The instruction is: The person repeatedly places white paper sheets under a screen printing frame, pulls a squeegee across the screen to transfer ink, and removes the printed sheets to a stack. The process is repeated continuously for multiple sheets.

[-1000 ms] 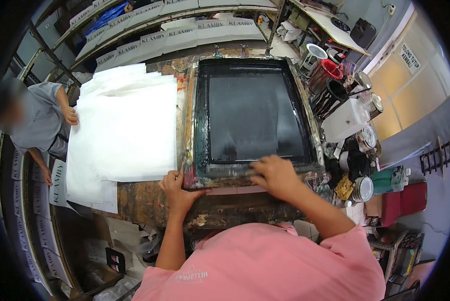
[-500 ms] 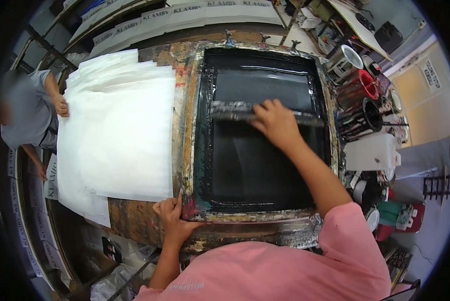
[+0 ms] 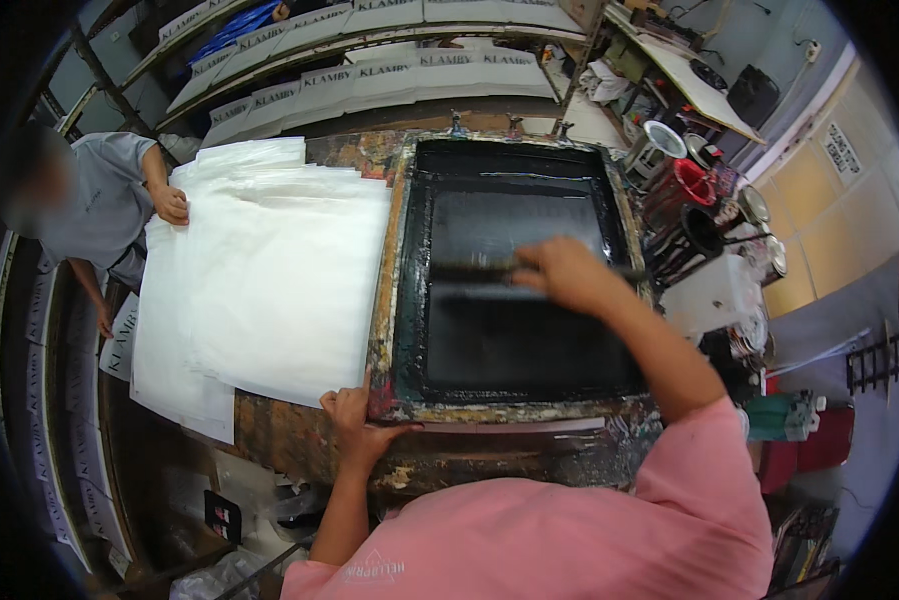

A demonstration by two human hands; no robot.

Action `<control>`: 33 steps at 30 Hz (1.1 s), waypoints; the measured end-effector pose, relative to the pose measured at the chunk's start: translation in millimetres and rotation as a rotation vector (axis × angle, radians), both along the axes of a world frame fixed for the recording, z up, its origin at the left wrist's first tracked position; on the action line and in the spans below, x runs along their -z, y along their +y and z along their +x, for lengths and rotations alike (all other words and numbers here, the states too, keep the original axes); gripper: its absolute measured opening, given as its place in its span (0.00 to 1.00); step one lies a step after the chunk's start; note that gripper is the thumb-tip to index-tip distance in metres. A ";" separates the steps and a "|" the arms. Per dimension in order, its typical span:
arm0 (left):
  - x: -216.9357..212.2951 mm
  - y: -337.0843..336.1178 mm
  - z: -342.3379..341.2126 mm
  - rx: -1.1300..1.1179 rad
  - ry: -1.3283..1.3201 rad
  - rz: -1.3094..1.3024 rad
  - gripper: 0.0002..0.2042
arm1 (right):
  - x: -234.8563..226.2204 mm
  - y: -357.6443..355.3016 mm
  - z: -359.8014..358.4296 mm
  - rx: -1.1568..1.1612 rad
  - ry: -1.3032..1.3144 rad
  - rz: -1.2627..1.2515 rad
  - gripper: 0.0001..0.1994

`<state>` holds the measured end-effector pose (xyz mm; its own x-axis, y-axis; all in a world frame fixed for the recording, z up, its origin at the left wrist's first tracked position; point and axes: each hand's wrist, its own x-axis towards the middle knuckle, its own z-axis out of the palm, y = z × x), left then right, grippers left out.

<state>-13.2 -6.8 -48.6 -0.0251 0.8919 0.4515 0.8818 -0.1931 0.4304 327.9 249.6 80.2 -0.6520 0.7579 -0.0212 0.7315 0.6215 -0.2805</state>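
Note:
A screen-printing frame point(image 3: 379, 345) with a black, ink-wet mesh lies on the paint-stained table. My right hand point(image 3: 569, 272) is closed on the handle of a long squeegee point(image 3: 479, 272), which lies crosswise over the middle of the mesh, blurred by motion. At the frame's near left corner, my left hand point(image 3: 357, 425) grips the wood, its fingers curled beside the corner and its thumb along the near edge. Under that near edge a pale strip shows. Left of the frame spreads a fanned stack of white sheets point(image 3: 279, 270).
A co-worker's hand point(image 3: 171, 205) rests on the stack's left edge; their other hand is near a printed sheet point(image 3: 121, 338). Ink cans, including a red bucket point(image 3: 691, 185), and a white plastic container point(image 3: 709, 295) crowd the right side. Racks of printed sheets point(image 3: 384, 82) stand behind and at left.
My right hand has drawn the squeegee nearer to me across the mesh, and it now appears more edge-on. My left hand keeps the corner. The whole view has shifted slightly.

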 end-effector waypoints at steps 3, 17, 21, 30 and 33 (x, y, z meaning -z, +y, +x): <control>9.6 -0.1 1.4 0.010 -0.133 0.001 0.60 | -11.1 -102.3 6.4 0.029 0.037 -0.058 0.20; -159.9 113.7 41.1 0.202 -0.950 0.534 0.47 | -175.5 -107.0 -29.1 0.179 0.182 0.875 0.15; -109.9 214.3 25.1 0.105 -0.952 0.331 0.18 | -204.6 -62.6 -31.8 0.162 0.246 0.968 0.20; 31.4 427.3 26.7 0.193 0.003 0.151 0.14 | -256.9 -38.7 -35.8 0.252 0.168 0.804 0.24; 43.4 437.0 23.5 0.261 -0.005 0.130 0.10 | -261.4 -41.3 -39.0 0.268 0.173 0.748 0.25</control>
<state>10.3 430.2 -92.0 0.1950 0.8032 0.5629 0.7930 -0.4668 0.3914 289.0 208.3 341.6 -0.3942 0.6626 0.6368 0.8663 0.4992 0.0168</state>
